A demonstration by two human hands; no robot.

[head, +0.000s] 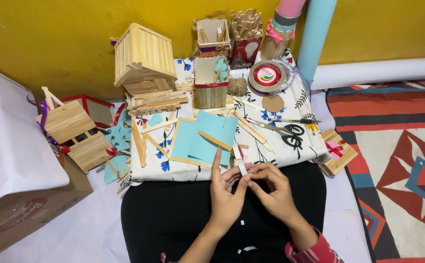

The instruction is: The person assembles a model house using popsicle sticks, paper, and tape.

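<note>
Where the two hands meet over the dark lap, a narrow white paper strip (241,167) stands nearly upright, short and flat. To its left the left hand (225,194) pinches it, forefinger raised; the right hand (273,190) pinches it from the other side, fingertips together. Just beyond lies the floral cloth (290,146), crowded with light-blue paper (207,138) and wooden sticks (251,127); open floor lies right, on the patterned rug (397,160).

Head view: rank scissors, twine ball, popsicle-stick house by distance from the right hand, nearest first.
From the right hand:
1. Scissors, just beyond it on the floral cloth, slightly to the right.
2. Twine ball, farther back, near the middle.
3. Popsicle-stick house, farthest, back left by the yellow wall.
</note>
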